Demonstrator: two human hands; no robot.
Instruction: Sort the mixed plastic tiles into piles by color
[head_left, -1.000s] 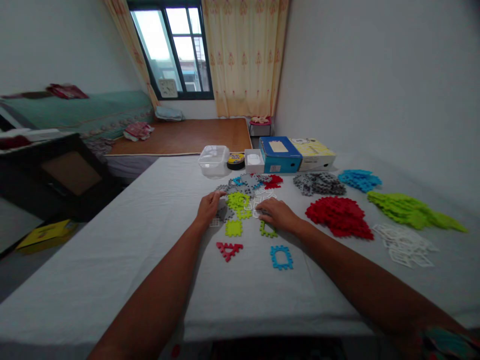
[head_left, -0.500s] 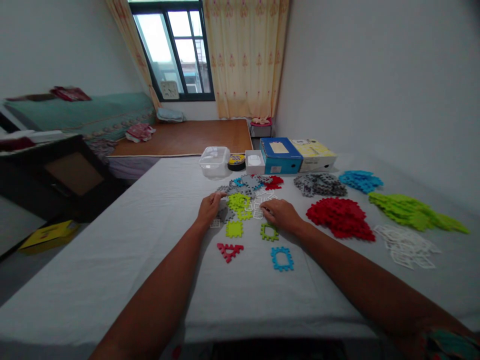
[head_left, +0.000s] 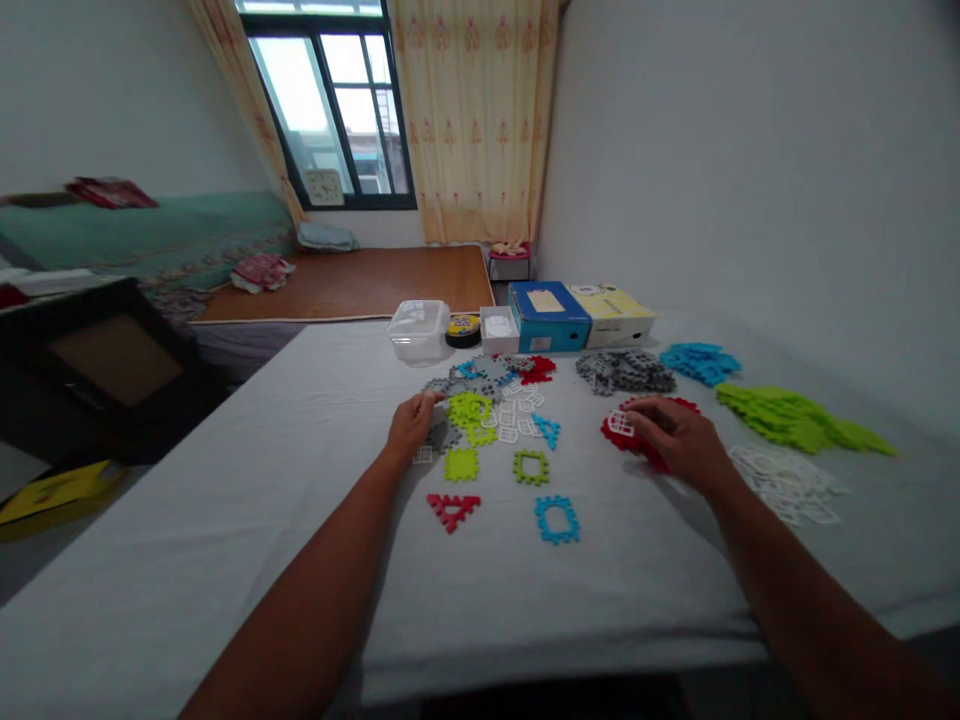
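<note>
Right grip [head_left: 681, 437] was pinched on a white grid piece [head_left: 619, 423], partly hiding the red pile [head_left: 636, 443] beneath; left grip [head_left: 410, 424], beside grey pieces [head_left: 445, 436], could not be judged.

Grid tile [head_left: 621, 424] was white lattice. Piles, one colour each: grey pile [head_left: 625, 372], blue pile [head_left: 700, 363], red pile [head_left: 646, 452], lime pile [head_left: 802, 420], white pile [head_left: 784, 480]. Big triangle [head_left: 451, 521] was red, small triangle [head_left: 553, 436] blue. Solid square [head_left: 461, 464] was lime, far frame [head_left: 519, 468] duller green, near frame [head_left: 574, 522] blue. Tablecloth [head_left: 247, 480] was plain pale grey. Curtain [head_left: 480, 130] was cream-yellow, rows of orange-red motifs.
</note>
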